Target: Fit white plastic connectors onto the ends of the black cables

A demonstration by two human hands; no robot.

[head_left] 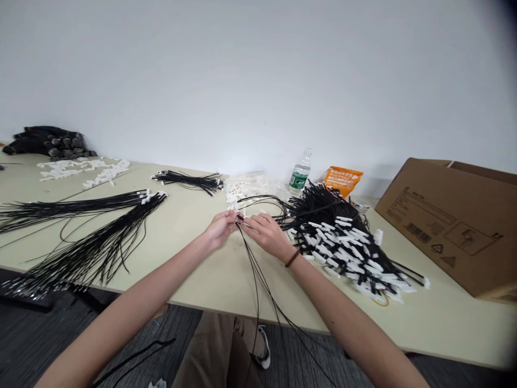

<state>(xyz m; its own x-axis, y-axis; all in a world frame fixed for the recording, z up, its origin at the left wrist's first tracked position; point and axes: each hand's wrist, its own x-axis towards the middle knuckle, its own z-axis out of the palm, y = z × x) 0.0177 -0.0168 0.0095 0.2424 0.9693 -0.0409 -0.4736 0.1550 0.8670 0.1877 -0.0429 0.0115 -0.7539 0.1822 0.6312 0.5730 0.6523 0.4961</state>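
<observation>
Over the middle of the table (pixel 220 280), head view: left hand (pixel 221 227) pinches black wires (pixel 247 249) by their upper ends; right hand (pixel 264 230) has its fingers bunched narrow at the same spot, exact hold hidden, can't tell. Wires hang below the fingertips, long axis running toward the person and slightly right, past the near edge. Both hands about equally near those ends; white-tipped cable pile (pixel 343 248) lies beside the right.

Quantities: left hand (pixel 220 229), one; right hand (pixel 267 233), one; wristband (pixel 292 258), one; bottle (pixel 299 177), one; orange pouch (pixel 343 181), one; cardboard box (pixel 448 226), one; white-ended cable bundles (pixel 107 243), three; large cable heap (pixel 339 215), one
</observation>
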